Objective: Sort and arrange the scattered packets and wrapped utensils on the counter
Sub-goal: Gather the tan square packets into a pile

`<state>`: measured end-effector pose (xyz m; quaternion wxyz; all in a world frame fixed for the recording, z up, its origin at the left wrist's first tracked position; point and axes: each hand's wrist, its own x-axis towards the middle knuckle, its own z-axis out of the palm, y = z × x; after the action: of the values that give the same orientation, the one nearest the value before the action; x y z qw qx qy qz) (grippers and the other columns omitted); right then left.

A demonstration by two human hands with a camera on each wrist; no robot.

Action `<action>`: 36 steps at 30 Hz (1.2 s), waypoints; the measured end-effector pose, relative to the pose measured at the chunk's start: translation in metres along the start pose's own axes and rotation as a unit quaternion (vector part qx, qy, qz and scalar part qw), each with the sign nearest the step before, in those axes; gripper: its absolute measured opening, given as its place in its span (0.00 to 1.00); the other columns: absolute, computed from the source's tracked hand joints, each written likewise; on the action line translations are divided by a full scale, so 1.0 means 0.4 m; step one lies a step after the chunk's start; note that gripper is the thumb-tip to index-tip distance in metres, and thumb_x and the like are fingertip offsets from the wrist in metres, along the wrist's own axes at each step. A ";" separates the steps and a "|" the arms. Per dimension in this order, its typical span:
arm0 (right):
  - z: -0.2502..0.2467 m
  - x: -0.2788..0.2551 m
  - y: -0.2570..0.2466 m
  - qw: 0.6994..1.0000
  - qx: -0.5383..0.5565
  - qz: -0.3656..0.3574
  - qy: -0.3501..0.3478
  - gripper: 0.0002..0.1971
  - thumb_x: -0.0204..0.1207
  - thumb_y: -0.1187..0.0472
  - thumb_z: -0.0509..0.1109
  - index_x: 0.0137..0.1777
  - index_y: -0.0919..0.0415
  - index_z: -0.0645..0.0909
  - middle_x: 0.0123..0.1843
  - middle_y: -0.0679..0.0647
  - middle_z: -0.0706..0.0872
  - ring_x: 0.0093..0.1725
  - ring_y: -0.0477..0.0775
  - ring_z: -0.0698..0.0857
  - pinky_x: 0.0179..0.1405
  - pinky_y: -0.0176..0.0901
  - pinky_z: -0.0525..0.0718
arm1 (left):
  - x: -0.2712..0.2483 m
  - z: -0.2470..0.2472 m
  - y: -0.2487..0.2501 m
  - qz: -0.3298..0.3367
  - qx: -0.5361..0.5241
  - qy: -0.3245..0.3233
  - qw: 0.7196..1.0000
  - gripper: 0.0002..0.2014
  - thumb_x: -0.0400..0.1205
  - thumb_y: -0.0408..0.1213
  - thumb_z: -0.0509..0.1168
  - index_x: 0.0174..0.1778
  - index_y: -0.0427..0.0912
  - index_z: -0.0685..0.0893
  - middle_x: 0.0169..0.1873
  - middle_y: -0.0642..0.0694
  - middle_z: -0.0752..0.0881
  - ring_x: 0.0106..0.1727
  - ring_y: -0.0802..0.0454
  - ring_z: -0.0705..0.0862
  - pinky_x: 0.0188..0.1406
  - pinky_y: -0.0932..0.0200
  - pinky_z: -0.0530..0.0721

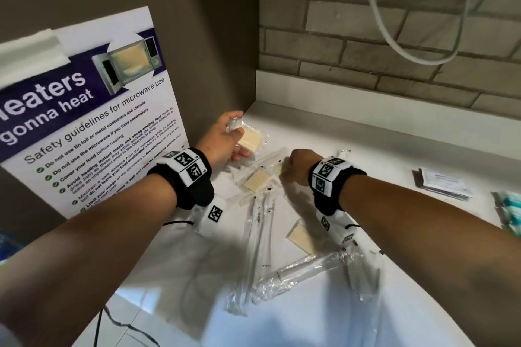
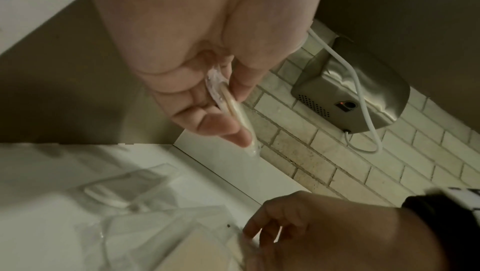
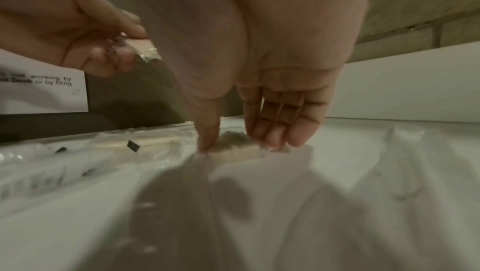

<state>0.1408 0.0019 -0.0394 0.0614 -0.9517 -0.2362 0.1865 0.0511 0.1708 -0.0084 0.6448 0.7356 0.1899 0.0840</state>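
Note:
My left hand (image 1: pixel 235 136) is raised over the back left of the white counter (image 1: pixel 366 149). It pinches a clear packet with a cream square inside (image 1: pixel 249 140), seen edge-on between thumb and fingers in the left wrist view (image 2: pixel 235 111). My right hand (image 1: pixel 284 169) reaches down to the counter, its thumb and fingertips (image 3: pixel 272 140) pinching another cream packet (image 3: pixel 241 151) lying there. Two more cream packets (image 1: pixel 258 182) (image 1: pixel 301 236) lie flat on the counter. Several long clear-wrapped utensils (image 1: pixel 258 248) (image 1: pixel 304 267) lie crossed nearer to me.
A microwave safety poster (image 1: pixel 84 121) leans against the left wall. A small stack of paper packets (image 1: pixel 442 183) and a teal wrapped item (image 1: pixel 510 211) sit at the right. Behind stands a brick wall with a white cord (image 1: pixel 394 36) and a metal device (image 2: pixel 350 99).

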 end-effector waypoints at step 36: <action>-0.038 -0.034 -0.080 0.973 -0.073 -0.217 -0.012 0.11 0.67 0.62 0.76 0.42 0.51 0.76 0.41 0.47 0.81 0.45 0.53 0.80 0.49 0.46 0.80 | -0.036 -0.023 -0.030 0.010 0.021 0.031 0.999 0.21 0.86 0.29 0.51 0.67 0.57 0.76 0.40 0.31 0.89 0.39 0.39 0.86 0.50 0.29 0.84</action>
<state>0.1217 0.0231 -0.0144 0.0280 -0.8772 -0.4512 0.1621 0.0324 0.1748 -0.0170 0.6221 0.7480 0.2039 0.1092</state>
